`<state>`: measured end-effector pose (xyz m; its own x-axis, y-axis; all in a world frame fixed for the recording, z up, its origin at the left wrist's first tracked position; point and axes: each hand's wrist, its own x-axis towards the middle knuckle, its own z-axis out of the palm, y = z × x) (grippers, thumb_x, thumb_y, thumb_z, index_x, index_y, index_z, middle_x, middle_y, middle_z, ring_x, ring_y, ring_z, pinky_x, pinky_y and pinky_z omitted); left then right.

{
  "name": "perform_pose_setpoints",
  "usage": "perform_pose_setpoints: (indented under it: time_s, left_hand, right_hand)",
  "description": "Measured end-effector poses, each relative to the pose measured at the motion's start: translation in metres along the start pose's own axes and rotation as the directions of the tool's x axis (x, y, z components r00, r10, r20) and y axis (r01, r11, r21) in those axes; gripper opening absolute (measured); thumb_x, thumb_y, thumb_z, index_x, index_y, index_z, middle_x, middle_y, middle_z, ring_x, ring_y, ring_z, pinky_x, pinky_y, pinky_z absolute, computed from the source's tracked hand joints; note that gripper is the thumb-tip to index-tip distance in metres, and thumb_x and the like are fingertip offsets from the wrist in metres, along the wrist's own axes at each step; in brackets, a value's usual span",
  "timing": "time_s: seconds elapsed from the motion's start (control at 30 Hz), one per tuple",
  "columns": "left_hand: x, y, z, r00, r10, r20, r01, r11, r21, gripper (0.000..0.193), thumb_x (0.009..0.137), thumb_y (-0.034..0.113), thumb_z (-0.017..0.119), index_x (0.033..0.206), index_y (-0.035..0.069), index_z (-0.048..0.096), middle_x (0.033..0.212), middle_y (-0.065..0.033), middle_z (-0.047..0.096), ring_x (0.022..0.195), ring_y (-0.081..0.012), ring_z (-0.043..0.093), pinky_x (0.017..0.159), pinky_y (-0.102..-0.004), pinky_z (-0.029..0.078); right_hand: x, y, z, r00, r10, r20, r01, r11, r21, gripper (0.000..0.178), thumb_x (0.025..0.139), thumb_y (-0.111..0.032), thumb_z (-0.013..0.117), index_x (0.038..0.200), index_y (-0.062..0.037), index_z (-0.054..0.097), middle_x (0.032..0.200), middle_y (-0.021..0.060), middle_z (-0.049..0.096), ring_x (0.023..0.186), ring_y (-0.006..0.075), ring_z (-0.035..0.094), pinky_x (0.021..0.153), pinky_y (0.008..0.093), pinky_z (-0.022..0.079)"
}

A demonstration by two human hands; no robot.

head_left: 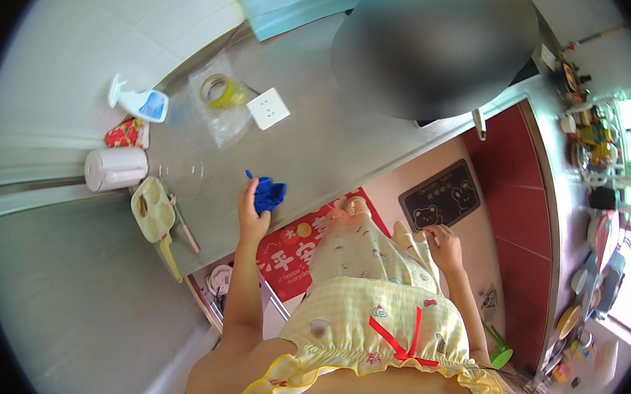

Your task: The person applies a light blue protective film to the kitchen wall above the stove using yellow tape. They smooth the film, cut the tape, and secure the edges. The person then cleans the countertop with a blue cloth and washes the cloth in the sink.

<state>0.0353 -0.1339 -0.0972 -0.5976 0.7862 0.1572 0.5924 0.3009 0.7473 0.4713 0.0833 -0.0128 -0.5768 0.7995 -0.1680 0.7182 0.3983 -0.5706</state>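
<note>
My left hand (pixel 251 215) is closed on a crumpled blue cloth (pixel 268 194) over the front part of the steel counter (pixel 304 146). Left of that hand lie a pink-handled stick-like tool (pixel 185 226) and a pale green pan (pixel 155 212) with round hollows. Down beside my patterned yellow clothes (pixel 375 296), my right hand (pixel 445 248) hangs with its fingers curled in. Nothing shows in it.
Along the counter's left end stand a white kettle (pixel 124 167), a red patterned packet (pixel 127 133) and a spray bottle (pixel 141 104). Farther back are a tape roll (pixel 220 91) on clear plastic and a white socket plate (pixel 268 109). A blurred patch covers the back right.
</note>
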Motion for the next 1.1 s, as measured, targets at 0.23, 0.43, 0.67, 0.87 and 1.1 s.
perform_pose_setpoints:
  time_s: [0.23,0.43,0.67,0.87,1.1]
  left_hand:
    - [-0.011,0.033,0.036,0.995,-0.051,-0.081,0.079,0.915,0.397,0.066,0.081,0.031,0.074,0.137,0.003,0.053,0.149,-0.0272,0.039,0.135,-0.0487,0.038,0.111,-0.0550,0.033]
    - [0.008,0.006,0.050,0.983,-0.016,-0.185,0.109,0.858,0.502,0.045,0.087,0.026,0.068,0.127,0.005,0.063,0.144,-0.0249,0.044,0.133,-0.0498,0.039,0.110,-0.0555,0.035]
    - [0.080,-0.059,0.018,0.861,-0.094,-0.500,0.410,0.711,0.572,0.040,0.092,0.024,0.061,0.126,0.002,0.063,0.132,-0.0238,0.052,0.123,-0.0435,0.046,0.106,-0.0504,0.037]
    - [0.082,0.031,0.084,0.975,0.009,-0.222,0.116,0.831,0.544,0.045,0.090,0.025,0.062,0.127,0.001,0.060,0.126,-0.0208,0.054,0.117,-0.0392,0.049,0.103,-0.0506,0.038]
    - [0.111,0.097,0.182,0.951,0.297,0.080,-0.308,0.903,0.300,0.043,0.089,0.022,0.064,0.127,0.002,0.060,0.128,-0.0181,0.054,0.117,-0.0386,0.051,0.100,-0.0496,0.042]
  right_hand:
    - [0.015,-0.006,-0.004,0.998,-0.065,0.013,0.065,0.998,0.019,0.010,0.089,-0.008,0.062,0.095,-0.0056,0.070,0.087,0.0125,0.068,0.079,0.0329,0.067,0.069,0.0404,0.053]
    - [0.015,0.001,-0.003,0.998,-0.060,-0.004,0.060,0.998,0.018,0.011,0.090,-0.010,0.062,0.096,-0.0048,0.070,0.089,0.0144,0.069,0.080,0.0328,0.067,0.072,0.0407,0.053]
    - [-0.002,0.017,-0.019,0.998,0.064,-0.007,-0.064,0.998,-0.018,0.011,0.089,-0.009,0.063,0.097,-0.0048,0.070,0.088,0.0143,0.069,0.080,0.0326,0.067,0.072,0.0400,0.053]
    - [-0.009,0.026,-0.019,0.994,0.111,-0.023,-0.111,0.994,0.026,0.010,0.089,-0.007,0.062,0.096,-0.0039,0.069,0.089,0.0138,0.069,0.079,0.0325,0.067,0.071,0.0399,0.053]
    - [-0.014,0.021,-0.024,0.990,0.140,-0.019,-0.140,0.990,0.024,0.012,0.088,-0.004,0.062,0.097,-0.0019,0.069,0.091,0.0149,0.069,0.082,0.0334,0.067,0.073,0.0388,0.053]
